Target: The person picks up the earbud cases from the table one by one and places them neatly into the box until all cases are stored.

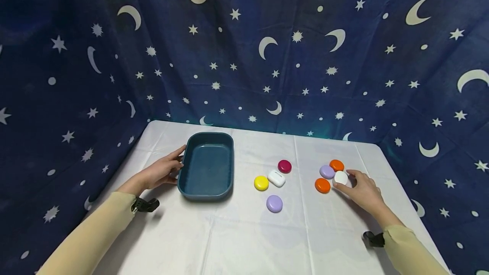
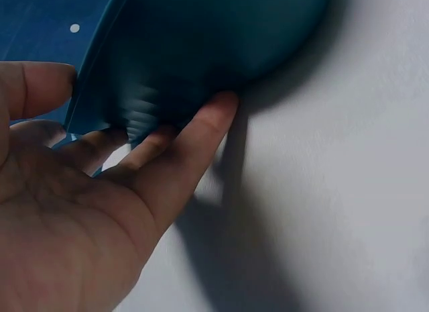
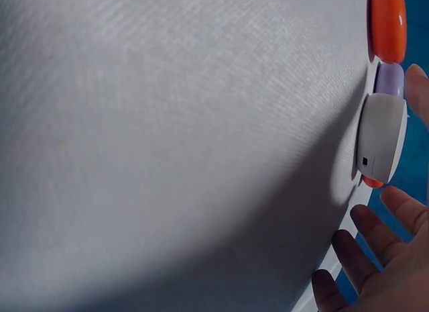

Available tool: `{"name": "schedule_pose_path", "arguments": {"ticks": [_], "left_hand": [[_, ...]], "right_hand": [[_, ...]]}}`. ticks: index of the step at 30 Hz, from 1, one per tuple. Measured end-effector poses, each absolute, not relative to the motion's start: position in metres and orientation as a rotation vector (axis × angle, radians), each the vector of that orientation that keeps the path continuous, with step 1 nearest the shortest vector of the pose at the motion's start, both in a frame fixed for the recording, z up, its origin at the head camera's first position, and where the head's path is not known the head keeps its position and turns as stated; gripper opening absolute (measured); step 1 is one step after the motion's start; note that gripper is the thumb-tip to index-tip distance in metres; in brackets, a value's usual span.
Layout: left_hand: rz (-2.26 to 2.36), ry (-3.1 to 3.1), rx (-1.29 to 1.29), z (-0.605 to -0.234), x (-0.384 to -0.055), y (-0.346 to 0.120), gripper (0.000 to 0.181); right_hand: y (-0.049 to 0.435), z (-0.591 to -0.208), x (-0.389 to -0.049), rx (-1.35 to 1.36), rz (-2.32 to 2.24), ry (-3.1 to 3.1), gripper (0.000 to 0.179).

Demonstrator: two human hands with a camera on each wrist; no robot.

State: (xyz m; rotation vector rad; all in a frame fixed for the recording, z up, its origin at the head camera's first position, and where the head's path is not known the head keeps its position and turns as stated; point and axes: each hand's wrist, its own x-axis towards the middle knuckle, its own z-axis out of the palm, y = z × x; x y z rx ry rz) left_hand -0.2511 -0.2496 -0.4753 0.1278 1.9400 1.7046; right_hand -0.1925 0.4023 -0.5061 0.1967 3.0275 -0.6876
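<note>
A dark teal rectangular tray [image 1: 205, 195] stands on the left of the white table. My left hand [image 1: 162, 172] is at its left side; in the left wrist view the fingertips touch the tray's outer wall [image 2: 201, 43], fingers fairly straight. At right, my right hand [image 1: 363, 191] spreads thumb and fingers around a small white rounded object [image 1: 341, 178]. The right wrist view shows this white object [image 3: 382, 137] with a small dark square on its side, and gaps between it and the fingers. Beside it lie a lilac disc [image 1: 327, 172] and two orange discs [image 1: 322, 185].
Mid-table, a white earbud case [image 1: 276, 178] lies among a yellow disc [image 1: 261, 183], a dark red disc [image 1: 284, 166] and another lilac disc [image 1: 274, 203]. Behind the table hangs a dark blue curtain [image 1: 237, 46] with moons and stars.
</note>
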Motion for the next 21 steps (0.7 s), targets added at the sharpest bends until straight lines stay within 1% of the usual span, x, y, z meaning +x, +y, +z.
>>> {"name": "schedule_pose_path", "arguments": {"ticks": [5,15,21], "left_hand": [[1.689,1.923,0.144,-0.474,-0.252,-0.241,0.077],[1.660,1.888,0.160,-0.472,-0.254,-0.221,0.079],[1.654,1.887,0.149,-0.475,-0.257,-0.211,0.079]], "right_hand": [[0.398,-0.505,-0.193,0.219,-0.659,3.043,0.110],[0.400,-0.507,-0.193,0.233,-0.667,3.061,0.101],[0.407,-0.506,-0.191,0.272,-0.709,3.017,0.100]]}}
